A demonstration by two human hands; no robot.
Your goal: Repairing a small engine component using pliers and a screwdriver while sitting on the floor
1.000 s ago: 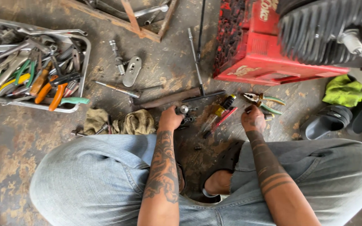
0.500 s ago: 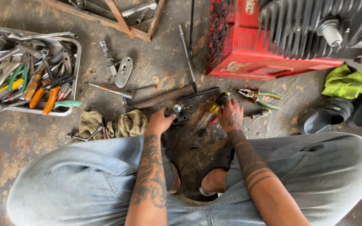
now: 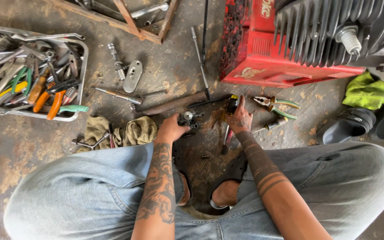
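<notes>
On the floor between the knees, the left hand [image 3: 170, 129] closes its fingers on small metal parts [image 3: 189, 119]. Just right, the right hand [image 3: 240, 120] pinches a yellow-black screwdriver [image 3: 232, 105], beside the pliers [image 3: 275, 106] and red crate [image 3: 263, 49].

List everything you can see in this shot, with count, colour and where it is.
Tool tray: one, grey metal, upper left, full of mixed hand tools.
Rag: one, olive, left of centre on the floor.
Metal bar: one, rusty, centre.
Small metal parts: a cluster, silver and dark, centre.
Screwdriver: one, black and yellow, centre.
Pliers: one, green handles, right of centre.
Red crate: one, top right.
Finned engine: one, dark, on the crate.
Cloth: one, yellow-green, right.
Sandals: dark, right edge.
Left hand: on the small metal parts.
Right hand: at the screwdriver.
</notes>
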